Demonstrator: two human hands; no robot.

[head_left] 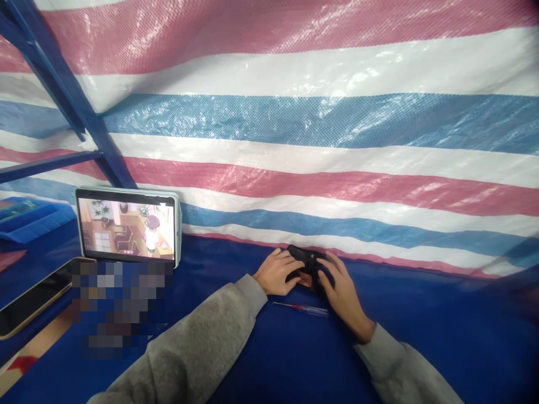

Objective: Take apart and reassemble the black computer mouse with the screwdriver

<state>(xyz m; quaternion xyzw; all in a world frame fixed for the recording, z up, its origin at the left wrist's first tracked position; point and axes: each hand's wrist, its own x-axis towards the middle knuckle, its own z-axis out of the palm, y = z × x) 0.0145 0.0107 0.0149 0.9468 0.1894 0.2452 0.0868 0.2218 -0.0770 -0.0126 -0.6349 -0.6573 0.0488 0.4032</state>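
A small black object [310,260], shaped like a casing, lies on the blue table near the striped sheet. A reddish-brown piece [306,279] shows at its near side. My left hand [278,273] holds the black object's left end, fingers bent over it and thumb at the near side. On the right end my right hand [342,289] grips it, thumb and fingers curved around it. The hands cover much of the object, so its exact kind is unclear. Just in front of the hands lies a screwdriver [311,310] with a clear handle, its thin shaft pointing left, untouched.
A phone or tablet [128,227] playing a cartoon stands upright at the left. Another phone [40,294] lies flat nearer me. A blue tray [37,220] is at the far left. A blue metal frame [63,84] and a striped plastic sheet [320,118] rise behind the table.
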